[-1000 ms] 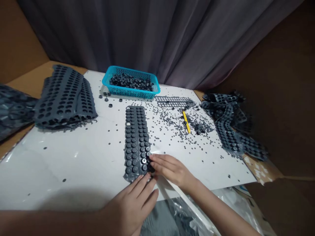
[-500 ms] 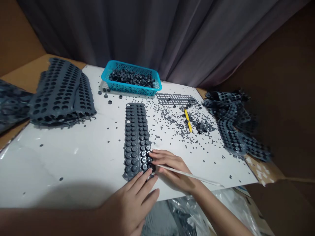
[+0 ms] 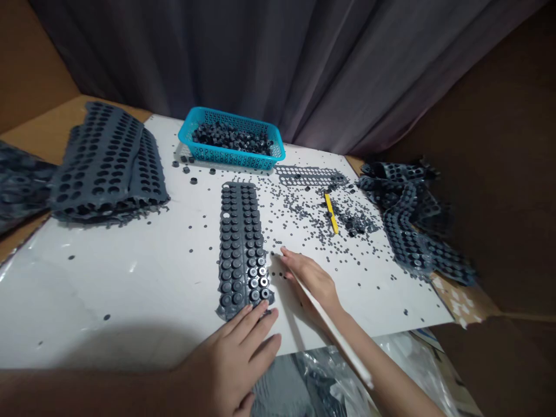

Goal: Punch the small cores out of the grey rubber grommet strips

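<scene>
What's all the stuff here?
Studded mat: 1, grey, centre
Stick: 1, white, right
Basket: 1, turquoise, back
Pieces: many, black, mostly in basket
Bar: 1, yellow, right
Discs: many, grey, scattered
Holed strip: 1, grey, right
Folded sheeting: 1, grey, left
Bundle: 1, dark, left edge
Strip heap: 1, dark, right
Plastic: some, clear, below
Tabletop: 1, white, beneath
Curtain: 1, grey, behind
Cardboard walls: 2, brown, both sides
Left hand: 1, on mat
Right hand: 1, holding stick

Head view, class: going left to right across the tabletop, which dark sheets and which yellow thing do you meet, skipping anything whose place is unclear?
Folded perforated sheet → studded sheet → yellow stick → crumpled studded strips.
</scene>
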`<state>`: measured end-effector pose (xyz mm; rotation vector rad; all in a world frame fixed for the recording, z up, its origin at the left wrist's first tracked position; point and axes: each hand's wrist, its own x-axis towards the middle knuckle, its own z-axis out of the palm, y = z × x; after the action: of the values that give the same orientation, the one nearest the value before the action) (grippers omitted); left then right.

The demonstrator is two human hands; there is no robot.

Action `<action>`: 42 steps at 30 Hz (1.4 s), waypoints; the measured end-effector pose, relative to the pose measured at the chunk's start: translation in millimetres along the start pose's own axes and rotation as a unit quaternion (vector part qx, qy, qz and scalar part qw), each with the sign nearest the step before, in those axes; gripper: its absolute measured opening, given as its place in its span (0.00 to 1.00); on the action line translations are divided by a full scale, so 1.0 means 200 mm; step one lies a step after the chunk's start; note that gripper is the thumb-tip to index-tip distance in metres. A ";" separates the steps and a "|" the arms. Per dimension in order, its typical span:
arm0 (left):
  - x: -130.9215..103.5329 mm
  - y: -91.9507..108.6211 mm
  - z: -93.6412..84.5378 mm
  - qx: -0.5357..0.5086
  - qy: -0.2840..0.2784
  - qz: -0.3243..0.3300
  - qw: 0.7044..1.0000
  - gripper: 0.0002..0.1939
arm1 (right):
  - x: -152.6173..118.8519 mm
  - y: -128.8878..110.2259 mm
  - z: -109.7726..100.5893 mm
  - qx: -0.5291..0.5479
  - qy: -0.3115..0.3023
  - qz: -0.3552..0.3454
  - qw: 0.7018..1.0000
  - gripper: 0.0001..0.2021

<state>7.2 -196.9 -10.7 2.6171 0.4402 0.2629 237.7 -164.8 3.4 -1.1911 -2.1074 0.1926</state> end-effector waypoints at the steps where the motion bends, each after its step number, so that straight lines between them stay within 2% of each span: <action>1: 0.00 0.00 0.00 -0.002 0.000 -0.001 1.000 0.43 | 0.01 -0.01 0.00 0.035 -0.006 0.026 0.999 0.15; 5: 0.01 0.00 0.00 0.000 -0.005 -0.010 1.000 0.44 | 0.05 -0.03 -0.01 0.165 -0.077 0.040 0.982 0.12; 9: 0.01 0.01 -0.02 0.004 -0.005 -0.010 1.000 0.44 | 0.07 -0.03 -0.01 0.172 -0.096 0.037 0.980 0.12; 12: 0.01 0.01 -0.03 0.007 -0.012 -0.010 1.000 0.43 | 0.06 -0.01 0.00 0.132 -0.098 0.006 0.986 0.11; 14: 0.01 0.01 -0.02 0.008 -0.009 -0.010 1.000 0.43 | 0.06 0.01 0.00 0.075 -0.108 -0.055 0.990 0.10; 18: 0.00 0.00 0.00 0.008 -0.009 -0.014 1.000 0.45 | 0.08 0.05 -0.01 -0.046 -0.137 -0.186 0.972 0.12; 20: 0.00 0.01 0.00 0.006 -0.018 -0.022 1.000 0.45 | 0.10 0.08 -0.01 -0.071 -0.132 -0.201 0.968 0.14; 22: 0.01 0.01 -0.01 0.002 -0.036 -0.029 0.999 0.45 | 0.12 0.11 -0.01 -0.075 -0.094 -0.177 0.977 0.15; 25: 0.03 0.02 -0.05 0.007 -0.077 -0.043 0.996 0.43 | 0.14 0.12 -0.01 -0.025 -0.020 -0.069 0.997 0.14; 27: 0.04 0.03 -0.06 0.018 -0.092 -0.052 0.994 0.43 | 0.14 0.10 -0.02 0.057 -0.026 -0.004 0.998 0.12; 29: 0.04 0.03 -0.06 0.022 -0.089 -0.051 0.994 0.43 | 0.14 0.08 -0.02 0.131 -0.069 0.023 0.989 0.11; 32: 0.03 0.02 -0.03 0.019 -0.065 -0.038 0.997 0.43 | 0.14 0.06 -0.01 0.172 -0.108 0.016 0.979 0.12; 36: 0.02 0.02 0.00 0.027 -0.049 -0.034 0.998 0.41 | 0.13 0.07 0.00 0.175 -0.115 0.002 0.978 0.12; 42: 0.02 0.03 -0.03 0.053 -0.021 -0.044 0.997 0.34 | 0.14 0.09 0.01 0.120 -0.119 -0.044 0.985 0.10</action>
<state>10.8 -197.4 -2.2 2.6920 0.5661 0.1587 239.5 -132.2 8.0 -0.9691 -2.2584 0.5565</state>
